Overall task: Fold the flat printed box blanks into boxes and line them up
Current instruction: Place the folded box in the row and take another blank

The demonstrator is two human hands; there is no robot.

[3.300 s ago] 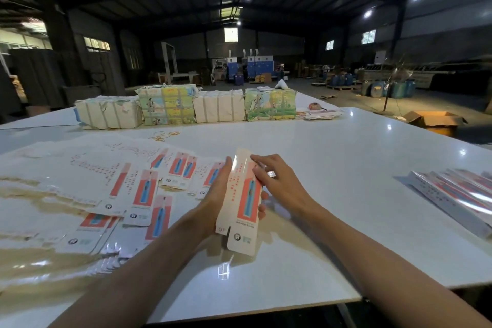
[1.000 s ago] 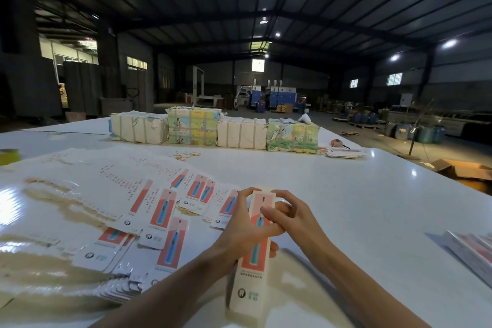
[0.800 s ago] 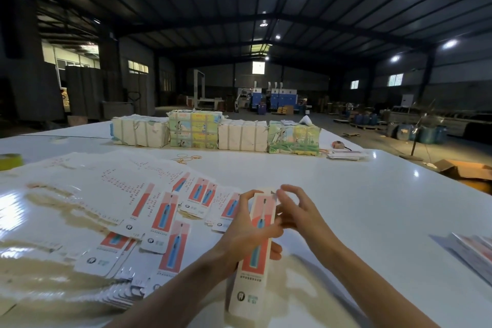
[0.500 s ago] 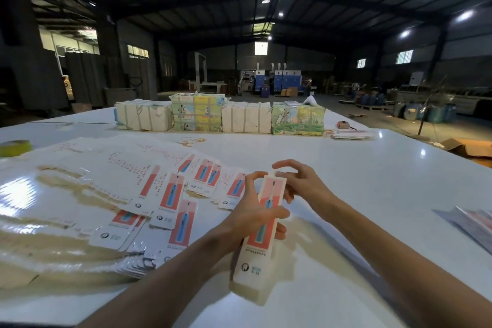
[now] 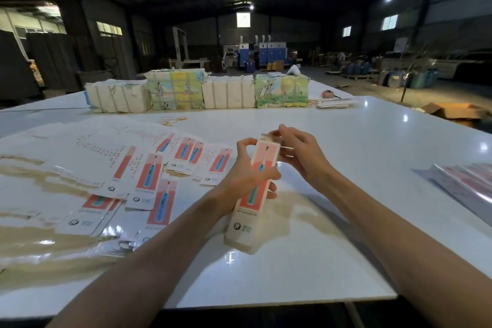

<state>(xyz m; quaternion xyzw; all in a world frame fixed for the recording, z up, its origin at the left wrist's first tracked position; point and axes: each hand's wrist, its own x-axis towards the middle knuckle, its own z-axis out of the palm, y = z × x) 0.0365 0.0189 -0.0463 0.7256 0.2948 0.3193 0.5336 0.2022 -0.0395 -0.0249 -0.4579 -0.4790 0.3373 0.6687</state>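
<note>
A long narrow box [image 5: 253,202], white with a red panel and a blue toothbrush picture, is squared up and held slanting above the white table [image 5: 359,154]. My left hand [image 5: 245,176] grips its middle, thumb across the red face. My right hand [image 5: 300,157] pinches the flap at its far top end. Several flat blanks [image 5: 157,181] of the same print lie fanned out on the table to the left. A row of folded boxes [image 5: 468,181] lies at the right edge.
Bundled stacks of printed card [image 5: 197,92] stand in a row along the table's far side, with a thin pile of sheets [image 5: 335,103] beside them. Torn brown-and-white waste sheets [image 5: 40,194] cover the left part. The table's near edge [image 5: 266,303] runs below my forearms.
The flat blank has been opened into a box shape. My left hand keeps its grip on the middle while my right hand has shifted to the top flap. The camera has tilted down.
</note>
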